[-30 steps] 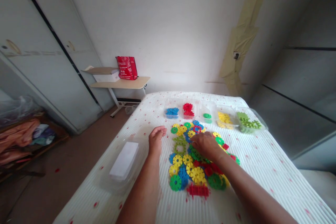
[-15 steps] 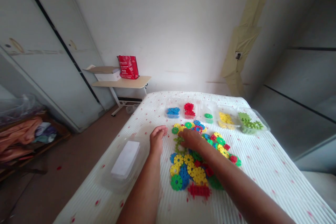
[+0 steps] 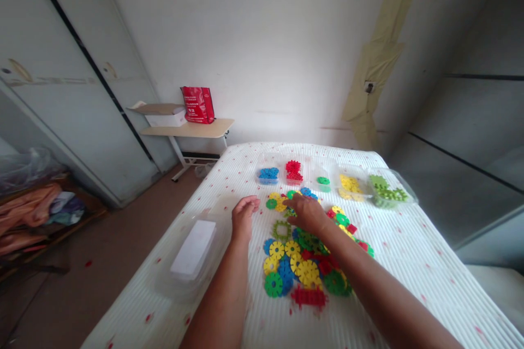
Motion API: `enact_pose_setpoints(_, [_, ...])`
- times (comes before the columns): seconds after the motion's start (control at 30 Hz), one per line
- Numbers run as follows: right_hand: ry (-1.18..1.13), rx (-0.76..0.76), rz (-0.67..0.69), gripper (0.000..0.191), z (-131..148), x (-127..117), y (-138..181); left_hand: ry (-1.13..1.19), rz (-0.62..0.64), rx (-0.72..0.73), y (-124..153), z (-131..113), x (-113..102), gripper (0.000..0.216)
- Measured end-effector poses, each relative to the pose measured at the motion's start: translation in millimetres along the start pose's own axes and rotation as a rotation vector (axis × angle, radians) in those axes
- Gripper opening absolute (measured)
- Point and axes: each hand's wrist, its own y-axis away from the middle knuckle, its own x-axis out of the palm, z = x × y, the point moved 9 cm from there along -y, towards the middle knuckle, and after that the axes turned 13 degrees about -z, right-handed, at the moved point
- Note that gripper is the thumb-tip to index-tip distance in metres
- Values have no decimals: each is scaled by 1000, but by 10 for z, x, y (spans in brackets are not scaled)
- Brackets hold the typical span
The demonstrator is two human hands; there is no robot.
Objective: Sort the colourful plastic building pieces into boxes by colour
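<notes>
My left hand (image 3: 244, 215) hovers over the cloth left of the pile, its fingers curled in towards the thumb; whatever it may hold is hidden. My right hand (image 3: 307, 214) is over the far part of a pile of plastic connecting pieces, finger and thumb apart. Between and under its fingers shows part of a light green piece. Just in front lies a light green square ring piece (image 3: 281, 222). Nearer me are yellow notched discs (image 3: 308, 271), a green notched disc (image 3: 273, 284), blue discs (image 3: 286, 270) and a red block (image 3: 310, 297). My right forearm covers part of the pile.
Along the far side stand clear tubs of blue pieces (image 3: 268, 174), red pieces (image 3: 293, 172), green pieces (image 3: 323, 182), yellow pieces (image 3: 350, 186) and light green pieces (image 3: 387, 191). At left, a clear lid (image 3: 167, 286) bears a white slab (image 3: 194, 248). Behind is a side table (image 3: 204, 129).
My right hand has shifted slightly right and back from the light green square ring, which now shows more fully. My left hand stays nearly still.
</notes>
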Motion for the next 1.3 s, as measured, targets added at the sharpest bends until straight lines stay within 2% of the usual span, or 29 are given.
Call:
enact_pose_setpoints(0.1, [-87, -144, 82, 39, 302, 84, 76, -1, 0, 0, -2, 3, -2, 28])
enact_pose_setpoints(0.17, [-95, -183, 124, 37, 426, 169, 109, -7, 2, 2, 1, 0, -2, 28])
enact_pose_setpoints(0.3, [-87, -150, 108, 35, 470, 256, 89, -20, 9, 14, 11, -16, 0, 29])
enact_pose_setpoints(0.4, [-140, -137, 59, 38, 403, 184, 60, -21, 6, 19, 18, -28, 1, 29])
enact_pose_setpoints(0.5, [-260, -103, -68, 43, 180, -48, 53, -14, 3, 23, 21, -40, 6, 29])
enact_pose_setpoints(0.6, [-365, -10, -227, 45, -230, -324, 133, -7, 0, 18, 19, -40, 7, 29])
enact_pose_setpoints(0.77, [-358, 93, -392, 37, -927, -586, 539, -32, -1, 12, 8, -24, -1, 32])
enact_pose_setpoints(0.9, [-282, 165, -413, 37, -1381, -504, 995, -29, 3, 19, 5, -25, 3, 31])
enact_pose_setpoints(1.07, [-147, 258, -431, 41, -1812, -216, 1485, -60, 27, 33, 38, -51, 25, 30])
enact_pose_setpoints(1.2, [-78, 331, -431, 42, -1968, -44, 1617, -120, 44, 68, 110, -78, 57, 27])
enact_pose_setpoints(1.3, [-38, 377, -414, 42, -1993, 25, 1602, -203, 85, 85, 208, -100, 170, 21])
